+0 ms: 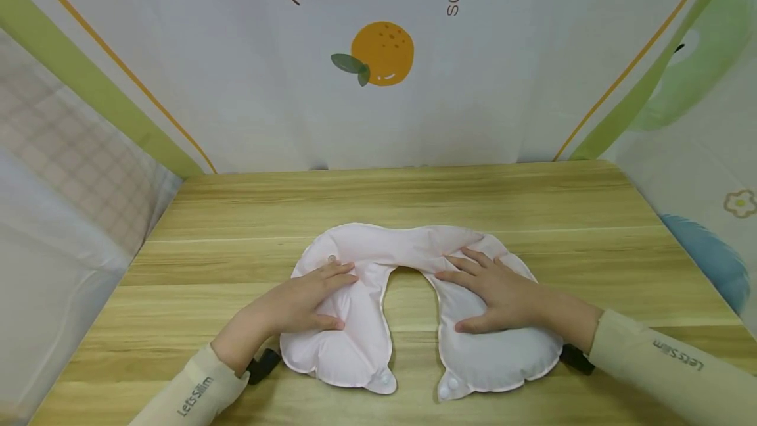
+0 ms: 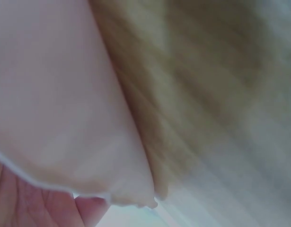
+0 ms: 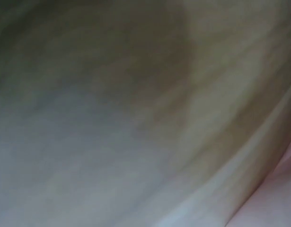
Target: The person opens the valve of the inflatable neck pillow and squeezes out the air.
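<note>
A pale pink inflatable neck pillow (image 1: 408, 242), shaped like a U, lies puffed up on the wooden table with its opening toward the person. My left hand (image 1: 310, 298) rests on its left arm, fingers extended and thumb apart. On the right arm lies my right hand (image 1: 503, 291), fingers spread over the surface. A small round valve (image 1: 332, 259) shows near the left fingers. Snap tabs (image 1: 384, 381) stick out at the two lower ends. The left wrist view shows the pillow's edge (image 2: 79, 118) close up, with part of the left hand (image 2: 41, 208) below; the right wrist view is blurred.
The wood-grain table (image 1: 236, 209) reaches back to a white curtain (image 1: 266, 104) printed with an orange. More printed cloth hangs at the left and right sides. Dark wrist cameras (image 1: 263, 365) sit under both wrists, beside the pillow.
</note>
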